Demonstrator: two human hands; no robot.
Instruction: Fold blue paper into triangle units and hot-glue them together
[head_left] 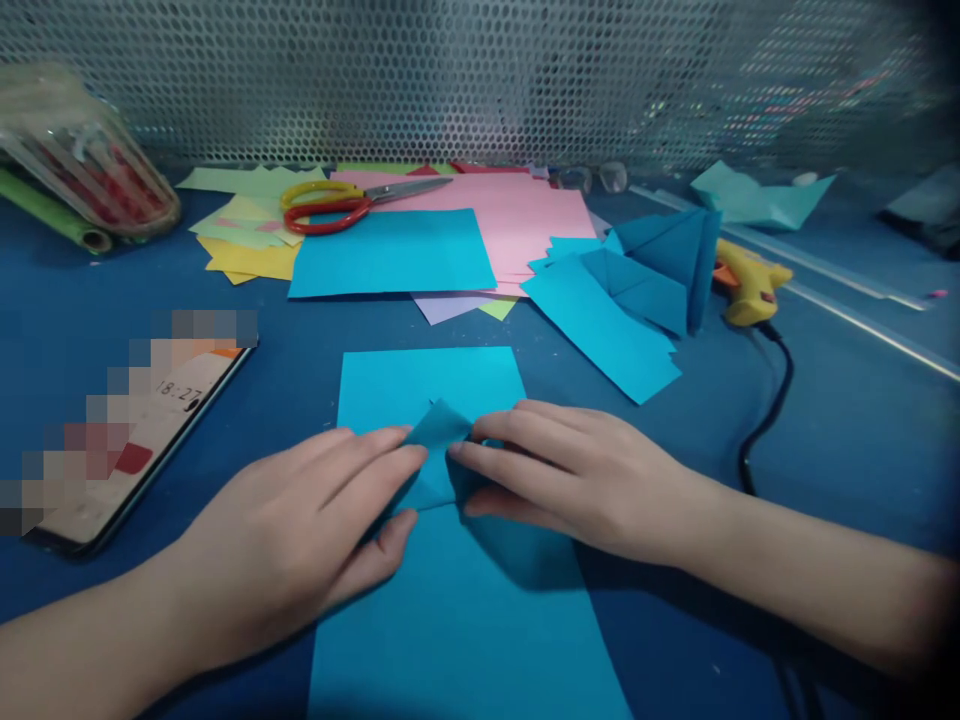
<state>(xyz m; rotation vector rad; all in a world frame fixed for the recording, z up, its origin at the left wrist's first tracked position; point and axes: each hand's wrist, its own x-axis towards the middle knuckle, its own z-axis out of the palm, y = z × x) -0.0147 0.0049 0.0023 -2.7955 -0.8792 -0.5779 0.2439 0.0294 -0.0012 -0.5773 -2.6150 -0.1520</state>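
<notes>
A small folded piece of blue paper [441, 430] stands with a pointed top above a long blue sheet [457, 630] lying on the table. My left hand [307, 510] is closed on its left side, with fingers on top and the thumb at the near edge. From the right, my right hand [577, 470] pinches the same piece, fingertips at its right side and thumb low at the near edge. Part of the fold is hidden behind my fingers. The long sheet reaches past both hands, toward me and away.
Scissors [330, 208] lie on stacked coloured paper [540, 220] at the back. Folded blue pieces [652, 280] and a yellow glue gun [754, 285] with a cord are right. A phone [165, 420] and a jar [97, 160] are left. A perforated metal panel [480, 80] stands behind.
</notes>
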